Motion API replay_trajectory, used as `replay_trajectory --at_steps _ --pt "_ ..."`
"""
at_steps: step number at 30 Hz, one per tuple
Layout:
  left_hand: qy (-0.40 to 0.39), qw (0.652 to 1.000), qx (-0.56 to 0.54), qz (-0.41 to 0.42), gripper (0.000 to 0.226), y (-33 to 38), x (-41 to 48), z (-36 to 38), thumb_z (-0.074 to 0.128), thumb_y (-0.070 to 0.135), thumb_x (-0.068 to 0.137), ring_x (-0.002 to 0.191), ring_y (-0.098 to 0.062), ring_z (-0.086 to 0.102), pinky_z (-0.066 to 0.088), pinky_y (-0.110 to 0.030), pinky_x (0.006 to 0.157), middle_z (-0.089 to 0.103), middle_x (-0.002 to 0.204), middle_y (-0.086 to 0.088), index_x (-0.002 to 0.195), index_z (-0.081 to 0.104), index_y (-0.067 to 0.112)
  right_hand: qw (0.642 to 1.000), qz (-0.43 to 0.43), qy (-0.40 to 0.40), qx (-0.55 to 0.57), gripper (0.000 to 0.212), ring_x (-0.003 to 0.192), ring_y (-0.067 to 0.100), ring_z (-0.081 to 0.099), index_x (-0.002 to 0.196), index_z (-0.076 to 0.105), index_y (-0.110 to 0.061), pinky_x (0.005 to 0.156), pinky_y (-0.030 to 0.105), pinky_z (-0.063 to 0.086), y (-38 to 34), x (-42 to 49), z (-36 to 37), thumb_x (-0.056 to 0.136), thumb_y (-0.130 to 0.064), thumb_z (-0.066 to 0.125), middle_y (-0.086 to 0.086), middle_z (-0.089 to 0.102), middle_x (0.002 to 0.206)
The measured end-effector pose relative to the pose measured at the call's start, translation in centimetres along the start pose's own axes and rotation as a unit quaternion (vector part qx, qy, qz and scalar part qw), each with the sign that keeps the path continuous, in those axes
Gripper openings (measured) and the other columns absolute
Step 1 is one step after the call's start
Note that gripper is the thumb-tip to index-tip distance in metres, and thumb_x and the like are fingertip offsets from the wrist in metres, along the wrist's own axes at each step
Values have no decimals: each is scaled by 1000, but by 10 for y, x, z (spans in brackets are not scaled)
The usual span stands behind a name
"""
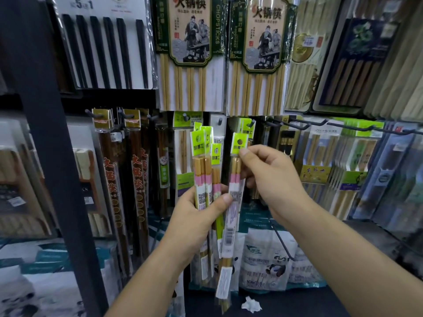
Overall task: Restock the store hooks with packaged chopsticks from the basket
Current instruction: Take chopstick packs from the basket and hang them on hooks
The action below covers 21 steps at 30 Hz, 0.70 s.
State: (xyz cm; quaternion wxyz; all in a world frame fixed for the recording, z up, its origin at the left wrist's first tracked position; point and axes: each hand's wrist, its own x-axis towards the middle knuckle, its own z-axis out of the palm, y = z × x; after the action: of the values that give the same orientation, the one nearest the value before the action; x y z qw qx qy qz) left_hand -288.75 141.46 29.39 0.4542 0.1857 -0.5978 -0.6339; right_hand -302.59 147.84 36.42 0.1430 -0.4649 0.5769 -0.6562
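The left hand (194, 213) and right hand (274, 179) are bare, as are both forearms (146, 271) right down to the view's lower edge. The thumbnails (227, 197) that show are short and plain.

left hand (201, 211): raised, thumb and fingers curled round packs (202, 165) | right hand (272, 179): just right, slightly higher, thumb and fingers pinching top of one pack (229, 234) | forearms (148, 271): bare, reaching far from near edge
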Motion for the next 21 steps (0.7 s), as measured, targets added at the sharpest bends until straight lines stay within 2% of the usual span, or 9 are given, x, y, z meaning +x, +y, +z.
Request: replay_trajectory --at_steps 4,7,10,13,17,20,21 --pt "20 1000 1 3 26 -1 3 -4 80 42 67 90 -9 75 55 -14 73 80 95 6 93 78 38 999 -26 44 15 31 60 6 60 74 71 -21 52 16 47 -12 17 -5 102 -21 58 -2 67 68" --pt "20 1000 -7 -9 25 0 4 -6 81 42 65 85 -7 75 54 -11 69 79 92 7 90 78 40 997 -33 68 -2 31 64 12 60 74 71 -18 60 24 50 -14 27 -7 102 -26 59 4 65 72" --pt "19 1000 -3 -14 34 -2 4 -6 81 43 65 80 -11 74 54 -13 70 77 82 2 95 76 26 997 -26 74 -18 31 63 12 62 81 70 -12 65 31 56 -12 33 -9 102 -30 58 10 65 74" --pt "18 1000 4 -11 46 -4 4 -7 81 46 64 76 -11 72 54 -14 69 75 78 1 99 72 18 996 -25 85 -29 31 70 18 62 83 71 -11 78 43 58 -8 36 -10 101 -32 58 20 67 84" --pt "29 999 14 -10 53 -6 4 -8 82 51 59 77 -12 74 55 -14 68 76 79 1 99 72 18 995 -27 90 -46 32 63 15 59 78 69 -10 66 32 55 -3 40 -8 101 -30 59 10 65 72" --pt "37 999 8 -2 49 -6 4 -8 82 46 61 74 -12 74 55 -15 67 76 77 -1 97 71 15 993 -21 87 -82 32 67 21 58 80 71 -12 69 35 52 4 42 -8 100 -33 59 18 70 81" --pt "38 999 7 -1 50 -5 4 -8 83 45 61 74 -12 74 56 -15 67 76 77 -2 98 71 14 992 -20 88 -87 31 66 18 59 80 72 -14 69 34 51 6 42 -9 100 -34 59 17 71 82"
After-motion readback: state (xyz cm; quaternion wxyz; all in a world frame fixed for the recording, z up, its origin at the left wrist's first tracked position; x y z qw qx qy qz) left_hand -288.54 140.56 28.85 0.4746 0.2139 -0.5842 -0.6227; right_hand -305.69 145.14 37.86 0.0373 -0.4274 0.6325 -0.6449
